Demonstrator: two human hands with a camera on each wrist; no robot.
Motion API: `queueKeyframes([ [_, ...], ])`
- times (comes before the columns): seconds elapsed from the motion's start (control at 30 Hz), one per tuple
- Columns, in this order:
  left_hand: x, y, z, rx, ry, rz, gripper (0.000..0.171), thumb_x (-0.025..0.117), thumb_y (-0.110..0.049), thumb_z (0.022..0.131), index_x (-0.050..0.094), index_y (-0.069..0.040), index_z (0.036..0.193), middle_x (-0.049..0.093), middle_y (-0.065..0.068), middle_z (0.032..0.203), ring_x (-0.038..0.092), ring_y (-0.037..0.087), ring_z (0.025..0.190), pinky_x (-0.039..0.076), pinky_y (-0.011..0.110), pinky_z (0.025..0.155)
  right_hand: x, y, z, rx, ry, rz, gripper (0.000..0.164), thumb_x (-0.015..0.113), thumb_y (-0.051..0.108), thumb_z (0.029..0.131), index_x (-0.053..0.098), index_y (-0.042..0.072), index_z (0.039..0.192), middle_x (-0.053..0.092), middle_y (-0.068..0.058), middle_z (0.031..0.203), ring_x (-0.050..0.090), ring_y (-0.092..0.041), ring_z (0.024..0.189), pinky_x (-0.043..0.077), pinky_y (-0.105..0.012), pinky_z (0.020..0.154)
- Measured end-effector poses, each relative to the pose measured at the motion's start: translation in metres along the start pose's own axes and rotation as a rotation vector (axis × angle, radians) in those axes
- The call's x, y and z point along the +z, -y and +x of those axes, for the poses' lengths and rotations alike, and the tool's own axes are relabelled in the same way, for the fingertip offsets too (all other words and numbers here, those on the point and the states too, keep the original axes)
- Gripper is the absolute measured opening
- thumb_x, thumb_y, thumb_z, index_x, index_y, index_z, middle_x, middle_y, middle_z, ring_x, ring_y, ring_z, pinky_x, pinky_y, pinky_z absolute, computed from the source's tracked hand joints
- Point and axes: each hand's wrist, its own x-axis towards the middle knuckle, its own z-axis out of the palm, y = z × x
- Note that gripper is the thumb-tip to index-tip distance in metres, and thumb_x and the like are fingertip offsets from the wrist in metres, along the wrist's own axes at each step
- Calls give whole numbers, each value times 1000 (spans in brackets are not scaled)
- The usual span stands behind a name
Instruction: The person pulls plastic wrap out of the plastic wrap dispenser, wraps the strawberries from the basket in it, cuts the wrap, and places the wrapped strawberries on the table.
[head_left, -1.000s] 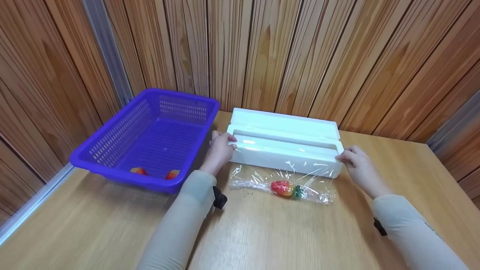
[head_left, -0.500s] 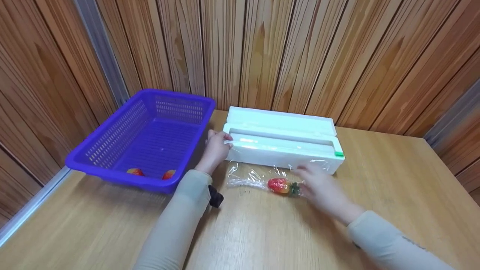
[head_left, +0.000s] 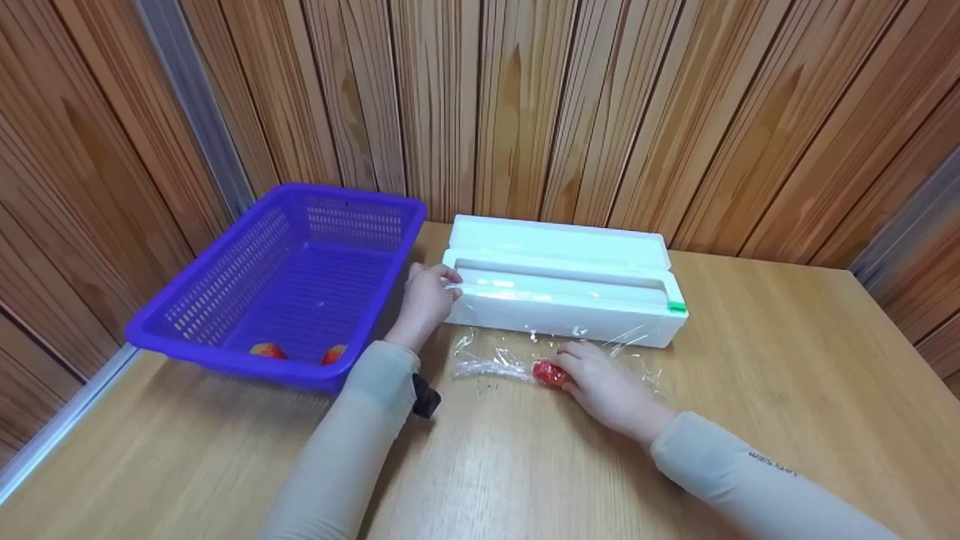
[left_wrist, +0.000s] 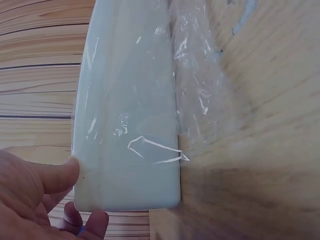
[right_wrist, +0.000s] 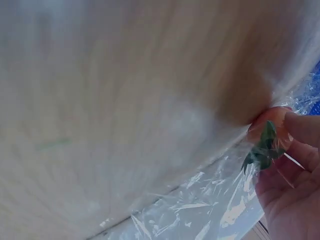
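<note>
A white cling film dispenser [head_left: 562, 322] with its lid tipped back stands near the wall. My left hand [head_left: 429, 300] holds its left end; in the left wrist view the thumb [left_wrist: 62, 175] lies at one edge and fingertips curl at the end. Clear cling film [head_left: 487, 364] runs from the dispenser's front down onto the table. My right hand [head_left: 604, 384] grips a red toy strawberry [head_left: 549, 373] lying on the film. The strawberry's green leaves [right_wrist: 265, 147] show in the right wrist view; the hand covers them in the head view.
A purple plastic basket [head_left: 315, 262] stands at left, close to the left forearm, with two red-yellow strawberries [head_left: 268, 350] in its near end. A green slider [head_left: 676, 307] sits at the dispenser's right end. Wood panelling [head_left: 525, 112] rises behind the table [head_left: 480, 480].
My right hand has left the dispenser's right end, moved left and down, and taken hold of the strawberry. The left hand stays at the dispenser's left end.
</note>
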Motion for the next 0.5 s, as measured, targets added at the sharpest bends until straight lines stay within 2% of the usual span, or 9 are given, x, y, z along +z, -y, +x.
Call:
queueKeyframes([
  [0.17,-2,-3,-2,-1,-2,34,18,62,-9,77,63,-10,96,47,13,105,47,29,98,39,36,86,-1,0,5,5,16,26,22,64,11,77,61,8,99,58,-2,98,52,-18,95,44,-35,87],
  [0.3,-2,-10,-7,14,-49,68,33,62,-12,77,57,-11,110,47,11,110,44,28,102,40,36,88,-2,-1,9,44,58,37,19,65,11,76,62,9,95,58,-1,92,52,-17,88,45,-35,82],
  [0.4,2,-19,-14,104,-81,69,36,62,-13,77,55,-10,113,46,10,112,41,26,105,40,35,89,-3,-2,11,65,75,48,16,65,11,76,62,10,92,58,0,87,52,-15,84,46,-34,79],
  [0.43,4,-23,-18,155,-69,67,35,61,-13,77,56,-10,112,46,10,111,41,25,105,40,34,88,-3,-2,12,64,74,49,15,65,11,76,62,10,90,58,0,85,52,-15,82,46,-34,78],
  [0.5,9,-32,-26,267,8,75,32,60,-12,78,56,-10,109,47,8,111,43,23,105,41,33,87,-4,-2,13,65,78,55,14,65,11,76,62,11,90,58,1,84,52,-14,80,45,-34,77],
])
